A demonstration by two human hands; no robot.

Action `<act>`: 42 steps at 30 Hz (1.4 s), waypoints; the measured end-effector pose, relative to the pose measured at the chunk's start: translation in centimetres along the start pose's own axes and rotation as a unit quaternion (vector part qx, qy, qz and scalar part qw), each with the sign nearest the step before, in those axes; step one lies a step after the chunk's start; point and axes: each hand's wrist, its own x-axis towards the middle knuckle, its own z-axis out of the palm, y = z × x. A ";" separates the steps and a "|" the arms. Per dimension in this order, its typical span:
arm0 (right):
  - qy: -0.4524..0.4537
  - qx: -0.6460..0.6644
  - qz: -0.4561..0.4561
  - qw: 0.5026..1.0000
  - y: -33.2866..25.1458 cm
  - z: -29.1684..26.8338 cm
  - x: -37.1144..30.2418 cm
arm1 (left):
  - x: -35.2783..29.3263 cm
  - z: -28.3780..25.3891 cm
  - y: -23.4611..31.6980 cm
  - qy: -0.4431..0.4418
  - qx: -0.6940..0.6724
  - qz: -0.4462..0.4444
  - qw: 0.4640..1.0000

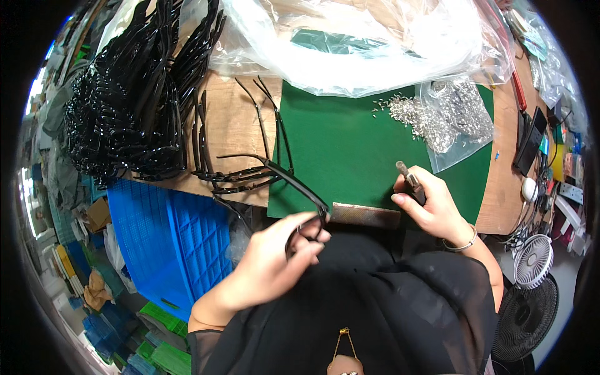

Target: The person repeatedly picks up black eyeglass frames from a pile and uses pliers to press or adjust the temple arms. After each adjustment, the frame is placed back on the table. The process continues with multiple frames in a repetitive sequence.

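Observation:
My left hand [275,259] grips a black eyeglass frame [294,187] near its hinge, close to my body; one long temple arm sticks out up and to the left over the table edge. My right hand [431,203] holds a small dark screwdriver-like tool [410,181] upright above the green mat [337,137]. The two hands are a short way apart, tool tip away from the frame.
A big pile of black frames [131,94] lies at the far left, with a few loose ones [237,175] beside the mat. Small silver screws [415,115] spill from a clear bag [459,119]. A blue crate [169,237] stands below left; fans [531,262] at right.

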 end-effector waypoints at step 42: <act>0.016 -0.037 -0.079 0.996 0.7 -1.4 -0.2 | 15.6 -4.2 12.8 0.180 0.264 0.402 0.858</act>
